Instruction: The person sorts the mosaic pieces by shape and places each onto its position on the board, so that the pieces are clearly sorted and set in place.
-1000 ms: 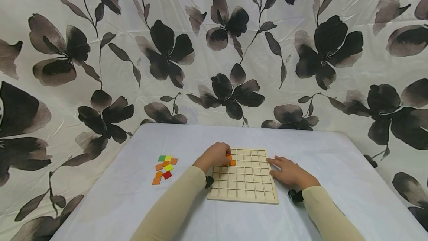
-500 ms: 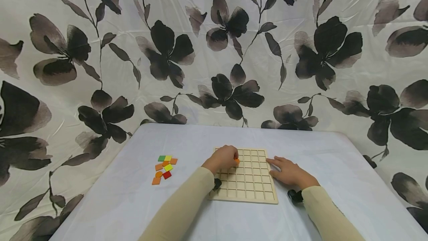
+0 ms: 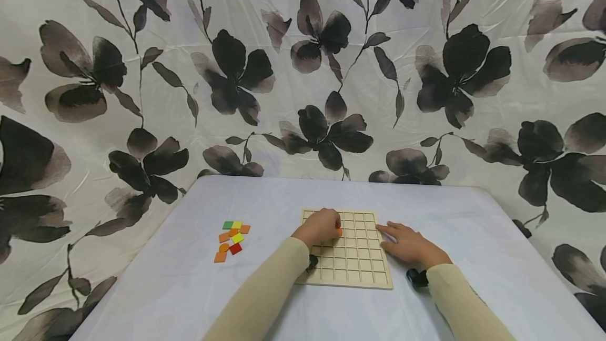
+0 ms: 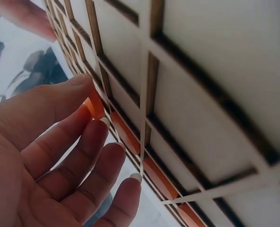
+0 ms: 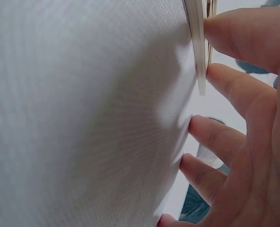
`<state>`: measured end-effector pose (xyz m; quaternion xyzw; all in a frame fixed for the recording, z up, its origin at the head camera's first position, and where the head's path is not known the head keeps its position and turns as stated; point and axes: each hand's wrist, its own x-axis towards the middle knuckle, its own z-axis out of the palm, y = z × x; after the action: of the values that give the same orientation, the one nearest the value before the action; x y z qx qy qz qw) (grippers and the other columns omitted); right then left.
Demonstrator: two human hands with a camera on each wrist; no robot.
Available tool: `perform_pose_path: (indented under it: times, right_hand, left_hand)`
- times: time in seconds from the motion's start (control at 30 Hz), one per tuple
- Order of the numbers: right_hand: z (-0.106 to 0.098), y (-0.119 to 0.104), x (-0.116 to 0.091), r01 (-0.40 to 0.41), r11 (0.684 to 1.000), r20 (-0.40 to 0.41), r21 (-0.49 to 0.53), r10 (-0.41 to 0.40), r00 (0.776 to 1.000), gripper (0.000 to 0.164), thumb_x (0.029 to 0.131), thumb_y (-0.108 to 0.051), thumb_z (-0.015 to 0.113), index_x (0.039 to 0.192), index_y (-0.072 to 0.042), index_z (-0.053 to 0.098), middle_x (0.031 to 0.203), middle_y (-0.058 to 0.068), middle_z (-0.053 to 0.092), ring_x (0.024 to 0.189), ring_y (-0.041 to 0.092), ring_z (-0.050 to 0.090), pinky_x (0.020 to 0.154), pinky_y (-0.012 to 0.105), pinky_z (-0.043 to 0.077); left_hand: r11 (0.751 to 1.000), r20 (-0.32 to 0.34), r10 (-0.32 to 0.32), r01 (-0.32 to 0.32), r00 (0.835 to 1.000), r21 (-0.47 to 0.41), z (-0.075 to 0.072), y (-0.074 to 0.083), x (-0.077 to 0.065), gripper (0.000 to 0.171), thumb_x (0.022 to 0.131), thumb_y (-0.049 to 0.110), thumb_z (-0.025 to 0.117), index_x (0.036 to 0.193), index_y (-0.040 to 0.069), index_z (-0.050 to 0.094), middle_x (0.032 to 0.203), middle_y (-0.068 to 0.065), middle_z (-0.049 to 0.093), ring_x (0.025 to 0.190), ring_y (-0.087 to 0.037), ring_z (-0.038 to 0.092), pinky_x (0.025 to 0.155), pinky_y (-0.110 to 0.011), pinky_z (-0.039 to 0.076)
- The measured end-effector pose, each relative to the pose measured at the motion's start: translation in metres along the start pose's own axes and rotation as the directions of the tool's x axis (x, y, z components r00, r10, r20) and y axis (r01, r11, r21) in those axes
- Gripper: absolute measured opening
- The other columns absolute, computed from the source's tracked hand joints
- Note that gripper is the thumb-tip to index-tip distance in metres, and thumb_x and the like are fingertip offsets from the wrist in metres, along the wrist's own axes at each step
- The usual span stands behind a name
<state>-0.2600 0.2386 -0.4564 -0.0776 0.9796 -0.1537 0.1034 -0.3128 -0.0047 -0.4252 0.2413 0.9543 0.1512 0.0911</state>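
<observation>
My left hand (image 3: 322, 226) is over the upper left part of a wooden grid board (image 3: 350, 264). In the left wrist view its thumb and index finger pinch a small orange piece (image 4: 95, 105), held on edge close to the grid. Several other orange pieces (image 4: 125, 134) sit in a row of cells beside the fingertips; from the head the hand hides most of them. Fingers spread and fairly straight, my right hand (image 3: 409, 243) rests at the board's right edge. Thumb and index finger touch the board's side (image 5: 196, 47), while the other fingertips rest on the white cloth (image 5: 83, 118).
Left of the board lies a loose group of flat pieces: a green square (image 3: 228, 224), yellow squares (image 3: 237, 238), a red square (image 3: 235, 248), orange squares (image 3: 220, 257) and orange discs (image 3: 224, 248). A flower-printed curtain (image 3: 279, 83) hangs behind the table.
My left hand has moved a little to the right along the board's upper rows with an orange piece. The right hand stays at the board's edge.
</observation>
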Motion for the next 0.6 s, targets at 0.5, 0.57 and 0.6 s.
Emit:
perform_pose_path:
  times: [0.5,0.57,0.6]
  right_hand:
    - [-0.0016,-0.0016,0.0002,-0.01,1.0,-0.005,0.002,0.01,1.0,0.054,0.096,-0.039,0.051,0.147,-0.021,0.042,0.153,0.02,0.034,0.14,0.046,0.03,0.104,0.073,0.022]
    - [-0.0001,-0.0007,0.0005,-0.013,1.0,-0.003,0.004,0.013,1.0,0.054,0.096,-0.038,0.051,0.147,-0.021,0.042,0.153,0.02,0.034,0.14,0.046,0.029,0.104,0.073,0.022]
    - [0.0006,-0.0003,0.0006,-0.014,1.0,-0.002,0.007,0.014,1.0,0.054,0.096,-0.038,0.051,0.147,-0.021,0.042,0.154,0.02,0.034,0.14,0.046,0.029,0.105,0.073,0.022]
  left_hand:
    - [0.999,0.007,-0.02,0.02,1.0,-0.025,0.0041,0.0007,0.0081,0.014,0.086,0.02,0.073,0.097,0.01,0.072,0.098,-0.001,0.07,0.082,-0.013,0.059,0.076,-0.031,0.051]
    - [0.999,0.012,-0.028,0.028,1.0,-0.03,0.004,0.0016,0.0074,0.014,0.086,0.019,0.073,0.097,0.011,0.072,0.098,-0.001,0.069,0.082,-0.014,0.059,0.077,-0.031,0.051]
    - [0.999,0.014,-0.031,0.031,0.999,-0.029,0.004,0.0021,0.0069,0.013,0.086,0.018,0.073,0.097,0.011,0.072,0.098,-0.001,0.069,0.082,-0.014,0.06,0.077,-0.032,0.051]
